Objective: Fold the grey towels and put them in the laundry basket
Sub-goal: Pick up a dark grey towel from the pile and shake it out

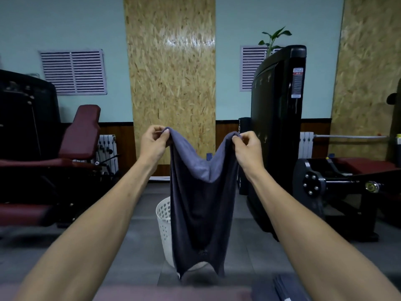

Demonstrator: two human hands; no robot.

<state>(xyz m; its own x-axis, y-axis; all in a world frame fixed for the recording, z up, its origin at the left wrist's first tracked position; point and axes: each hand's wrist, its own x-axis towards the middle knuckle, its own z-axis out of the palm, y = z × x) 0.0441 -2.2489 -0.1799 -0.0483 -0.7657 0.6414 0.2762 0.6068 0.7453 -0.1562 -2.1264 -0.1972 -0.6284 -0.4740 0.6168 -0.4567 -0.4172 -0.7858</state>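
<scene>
A grey towel [199,209] hangs in the air in front of me, held up by its two top corners. My left hand [153,143] pinches the left corner and my right hand [247,148] pinches the right corner, about chest width apart, so the top edge sags between them. Behind the hanging towel a white perforated laundry basket [163,227] stands on the floor, mostly hidden by the cloth. More grey towels [282,288] lie at the bottom right on a padded surface.
A dark red padded gym bench [80,135] stands at the left. On the right are a tall black weight machine [277,127] and a black frame with a red pad [338,183]. Grey floor lies around the basket.
</scene>
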